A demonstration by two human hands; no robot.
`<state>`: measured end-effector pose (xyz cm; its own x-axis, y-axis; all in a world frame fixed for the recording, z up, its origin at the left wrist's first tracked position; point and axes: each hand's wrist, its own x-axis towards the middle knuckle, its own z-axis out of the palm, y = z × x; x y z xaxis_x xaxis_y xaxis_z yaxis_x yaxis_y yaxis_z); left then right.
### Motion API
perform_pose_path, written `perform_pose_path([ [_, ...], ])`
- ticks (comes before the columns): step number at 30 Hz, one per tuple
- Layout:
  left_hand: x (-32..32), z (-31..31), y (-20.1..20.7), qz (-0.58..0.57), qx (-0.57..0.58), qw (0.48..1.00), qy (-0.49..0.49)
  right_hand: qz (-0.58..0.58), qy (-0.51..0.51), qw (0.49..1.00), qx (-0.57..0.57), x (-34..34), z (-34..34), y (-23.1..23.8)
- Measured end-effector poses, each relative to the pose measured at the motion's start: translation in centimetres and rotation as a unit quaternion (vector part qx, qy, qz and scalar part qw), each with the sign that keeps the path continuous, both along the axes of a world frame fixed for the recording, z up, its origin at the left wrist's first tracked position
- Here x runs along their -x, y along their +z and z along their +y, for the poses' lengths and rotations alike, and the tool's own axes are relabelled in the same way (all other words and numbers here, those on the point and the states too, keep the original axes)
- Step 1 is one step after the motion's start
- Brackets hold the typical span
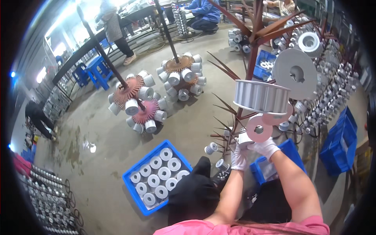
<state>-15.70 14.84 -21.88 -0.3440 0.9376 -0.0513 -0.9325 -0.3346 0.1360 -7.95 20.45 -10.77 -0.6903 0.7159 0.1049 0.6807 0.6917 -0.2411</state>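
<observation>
My left hand (239, 158), in a white glove, reaches up among the thin metal prongs of a brown rack (252, 64). Its fingers curl against the lower side of a grey timing pulley (245, 138), and their tips are partly hidden. My right hand (265, 149), also gloved, grips the same pulley from the right. Just above, a pinkish round face with a centre bore (259, 129) shows. Higher on the rack hang a wide toothed pulley (261, 97) and a large grey pulley seen face-on (295, 73). Smaller pulleys (211, 148) sit on prongs left of my hands.
A blue crate (129, 183) of ring-faced pulleys stands on the floor at left. Another blue crate (295, 150) lies beneath my right arm; stacked blue crates (338, 145) stand farther right. Two pulley-laden hanging racks (129, 88) (180, 66) are ahead. People work at the back.
</observation>
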Motion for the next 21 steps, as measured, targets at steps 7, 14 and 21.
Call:
perform_pose_path([
  [7,0.3,0.4,0.6,0.050,0.017,0.998,0.030,0.015,0.005,1.000,-0.024,-0.1,0.3,0.3],
  [14,0.2,-0.3,0.8,0.023,0.018,0.999,0.019,-0.004,0.031,0.998,-0.062,-0.2,0.4,-0.9],
  [21,1.3,0.0,1.4,0.074,0.087,0.993,-0.043,0.076,-0.073,0.994,0.025,-0.2,0.8,-3.3],
])
